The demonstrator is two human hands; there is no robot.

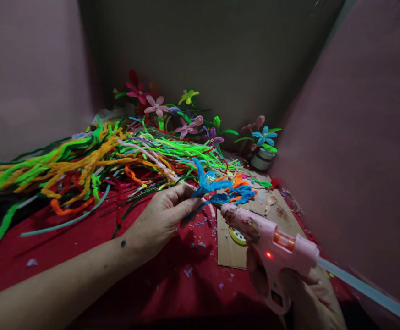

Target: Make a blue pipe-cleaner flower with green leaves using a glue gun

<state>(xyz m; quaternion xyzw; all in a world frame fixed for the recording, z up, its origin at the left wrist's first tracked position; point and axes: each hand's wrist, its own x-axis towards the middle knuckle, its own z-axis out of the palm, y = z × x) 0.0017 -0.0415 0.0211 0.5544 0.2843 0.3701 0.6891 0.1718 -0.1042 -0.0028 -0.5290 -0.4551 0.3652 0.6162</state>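
The left grip pinches the blue flower beside the leftward-pointing nozzle of the gun the right grip clasps.

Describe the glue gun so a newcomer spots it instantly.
On the red-covered table, find the cardboard sheet. In front of it, the right hand holds the pink glue gun. A glowing red light and a pale stick jutting from its rear set it apart from the fuzzy blue flower.

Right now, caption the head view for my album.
Left hand holds a blue pipe-cleaner flower; right hand grips a pink hot-glue gun.
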